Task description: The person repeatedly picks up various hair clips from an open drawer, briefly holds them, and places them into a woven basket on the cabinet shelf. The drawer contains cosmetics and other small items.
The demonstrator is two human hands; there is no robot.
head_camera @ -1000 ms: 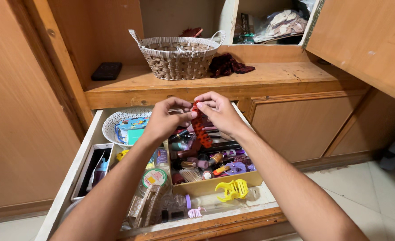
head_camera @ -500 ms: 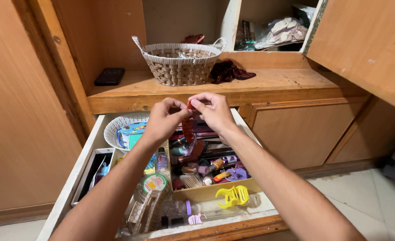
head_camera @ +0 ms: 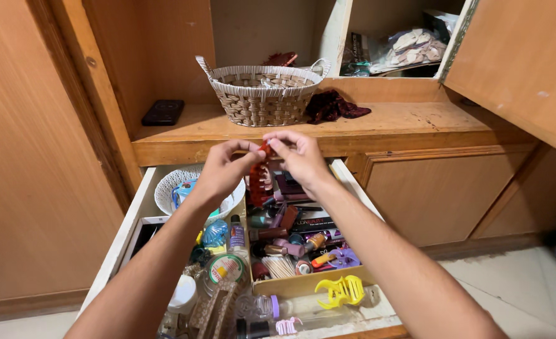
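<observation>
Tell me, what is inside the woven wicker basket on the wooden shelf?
Inside the woven wicker basket only its woven inner wall shows. Its bottom is hidden by the rim, so any contents cannot be seen. A dark red item peeks from behind it.

Warm light fell on a wooden cupboard unit (head_camera: 52,157) with plain brown panels. Its open door (head_camera: 523,63) hung at upper right above a closed lower door (head_camera: 428,191). A wooden shelf (head_camera: 403,122) crossed the middle. Pale floor tiles (head_camera: 516,289) lay below.
</observation>
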